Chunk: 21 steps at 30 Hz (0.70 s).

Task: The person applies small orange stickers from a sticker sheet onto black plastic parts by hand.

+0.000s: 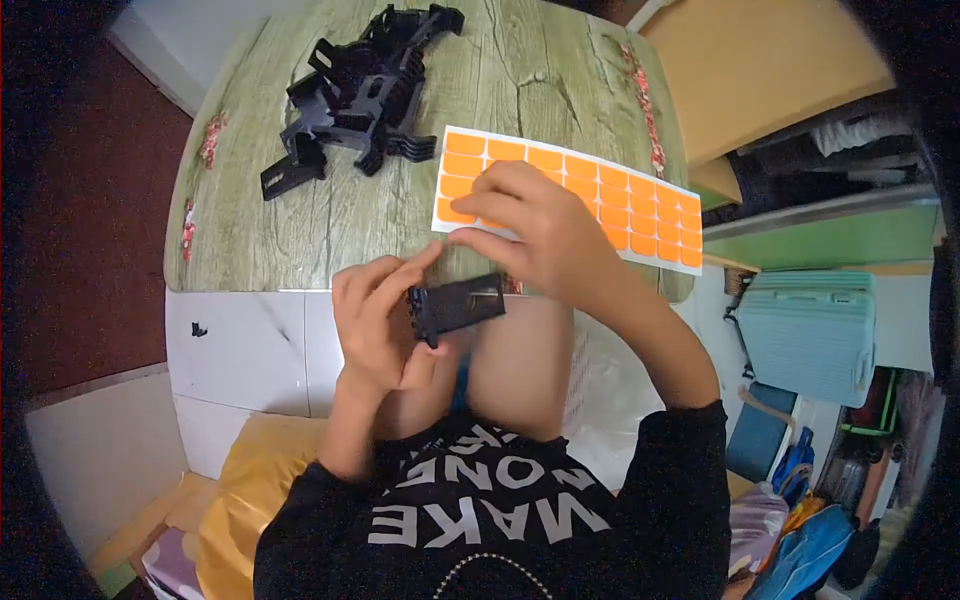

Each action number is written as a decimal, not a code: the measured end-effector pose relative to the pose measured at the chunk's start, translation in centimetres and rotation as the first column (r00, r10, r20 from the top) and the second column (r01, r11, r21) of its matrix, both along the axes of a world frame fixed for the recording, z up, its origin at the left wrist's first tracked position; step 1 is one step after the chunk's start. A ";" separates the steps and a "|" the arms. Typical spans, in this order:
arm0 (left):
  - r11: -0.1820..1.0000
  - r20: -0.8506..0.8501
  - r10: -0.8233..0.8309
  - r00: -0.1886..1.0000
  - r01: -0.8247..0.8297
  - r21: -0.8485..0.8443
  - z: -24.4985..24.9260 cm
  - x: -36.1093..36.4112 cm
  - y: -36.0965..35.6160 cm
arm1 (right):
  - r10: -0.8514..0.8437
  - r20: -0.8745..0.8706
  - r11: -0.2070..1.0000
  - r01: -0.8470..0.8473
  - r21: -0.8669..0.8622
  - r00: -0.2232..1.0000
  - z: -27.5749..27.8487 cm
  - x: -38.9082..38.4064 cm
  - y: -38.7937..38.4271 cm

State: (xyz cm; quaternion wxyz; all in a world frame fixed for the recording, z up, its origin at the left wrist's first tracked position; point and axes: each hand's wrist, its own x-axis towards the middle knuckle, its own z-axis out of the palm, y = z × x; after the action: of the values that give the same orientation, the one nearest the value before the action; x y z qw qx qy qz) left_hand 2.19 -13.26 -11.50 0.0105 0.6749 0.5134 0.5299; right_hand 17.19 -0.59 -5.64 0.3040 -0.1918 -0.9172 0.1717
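Note:
My left hand [372, 325] is closed around a small black plastic part [462, 304], a flat rectangular piece with a slot and ridged teeth at one end. It is held over my lap, just off the table's near edge. My right hand [535, 225] hovers over the left end of a white sheet of orange stickers [641, 214], covering some of them. Its thumb and forefinger are curved with a gap between the tips, and I see nothing held there. The right thumb tip is close to my left forefinger tip. Several rounded rectangular orange stickers line the sheet in rows.
Beyond the left hand, a pile of black plastic parts [360, 100] lies on the wood-patterned table [245, 235]. A small black piece [199, 329] lies on the white tiled floor [235, 365]. A light teal suitcase [805, 330] stands at the right.

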 end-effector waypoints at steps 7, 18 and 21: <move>0.989 -0.178 0.092 0.980 -0.111 -0.097 -0.5 -0.7 -0.4 | 0.155 0.168 0.986 -0.164 0.041 0.974 0.3 -0.3 1.3; 0.999 -0.174 0.027 0.984 -0.032 -0.026 -0.2 -0.2 0.3 | 0.238 0.231 0.966 -0.255 0.046 0.943 0.3 0.0 1.1; 0.998 -0.164 0.010 0.986 -0.019 -0.052 -0.5 -0.2 0.1 | 0.226 0.245 0.961 -0.256 0.100 0.943 0.2 0.2 0.8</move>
State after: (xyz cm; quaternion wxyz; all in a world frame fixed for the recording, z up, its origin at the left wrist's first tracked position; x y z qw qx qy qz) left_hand 1.95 -13.17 -11.95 -0.0175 0.7118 0.5312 0.4591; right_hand 17.35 0.18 -5.44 0.1839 -0.0763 -0.9721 0.1237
